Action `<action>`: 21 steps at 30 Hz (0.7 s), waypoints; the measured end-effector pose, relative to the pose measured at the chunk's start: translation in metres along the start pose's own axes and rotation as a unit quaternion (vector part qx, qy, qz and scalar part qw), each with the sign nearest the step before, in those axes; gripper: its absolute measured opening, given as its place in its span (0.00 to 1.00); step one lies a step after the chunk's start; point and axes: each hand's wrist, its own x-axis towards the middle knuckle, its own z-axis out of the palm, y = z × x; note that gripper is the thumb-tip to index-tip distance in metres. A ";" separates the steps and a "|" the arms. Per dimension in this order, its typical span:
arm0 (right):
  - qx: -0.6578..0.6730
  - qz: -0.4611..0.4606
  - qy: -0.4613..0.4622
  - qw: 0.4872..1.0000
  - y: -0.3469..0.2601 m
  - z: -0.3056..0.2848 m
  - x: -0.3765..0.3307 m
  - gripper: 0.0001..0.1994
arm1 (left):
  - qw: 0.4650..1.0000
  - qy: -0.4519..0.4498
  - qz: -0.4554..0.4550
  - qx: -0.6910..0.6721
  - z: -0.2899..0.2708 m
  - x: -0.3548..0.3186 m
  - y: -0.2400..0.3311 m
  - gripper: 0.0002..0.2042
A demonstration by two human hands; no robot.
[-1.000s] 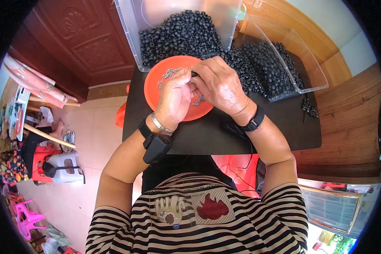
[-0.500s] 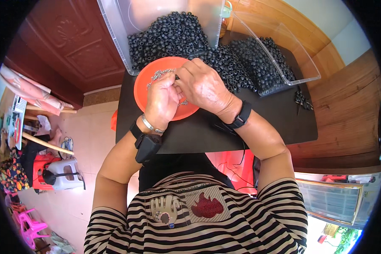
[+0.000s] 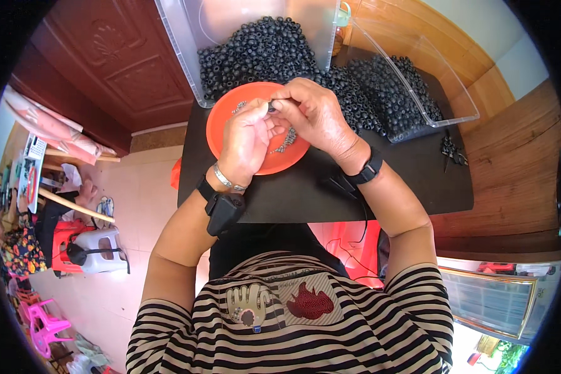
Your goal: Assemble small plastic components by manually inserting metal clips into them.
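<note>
Over an orange bowl (image 3: 215, 128), my left hand (image 3: 242, 140) pinches a small black piece (image 3: 271, 107) between thumb and forefinger; its other fingers are curled. My right hand (image 3: 318, 118) meets it there, thumb and finger closed on the same piece. The piece looks like the black ring-shaped parts heaped behind, but its details are too small to tell. Small silver metal bits (image 3: 288, 139) lie in the bowl, partly hidden by my hands. Just beyond the bowl is a big heap of black ring-shaped parts (image 3: 255, 59).
A clear plastic bin (image 3: 190, 53) lies tipped at the back, spilling parts onto the dark table (image 3: 417, 181). Another clear bin (image 3: 445, 118) stands to its right, with pliers (image 3: 453, 151) near the table's right side. Stools (image 3: 100, 252) stand on the floor at left.
My hands have turned slightly, so the black piece between my fingertips now shows. My right hand's fingers have come down onto it. The whole view has shifted slightly.
</note>
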 end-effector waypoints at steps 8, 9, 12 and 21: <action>-0.032 -0.031 -0.008 0.999 -0.005 -0.002 0.001 0.07 | 1.000 0.014 -0.004 -0.003 0.002 -0.001 0.002 0.09; -0.047 -0.058 -0.009 0.997 -0.005 -0.003 0.001 0.09 | 1.000 0.016 -0.007 -0.011 0.004 -0.001 0.002 0.09; -0.091 -0.071 -0.011 0.993 -0.007 -0.002 0.001 0.12 | 0.999 0.033 -0.021 -0.013 0.002 0.000 -0.002 0.09; -0.180 -0.111 -0.044 0.976 -0.014 0.003 -0.001 0.11 | 0.999 0.029 -0.003 -0.020 0.003 -0.001 -0.002 0.08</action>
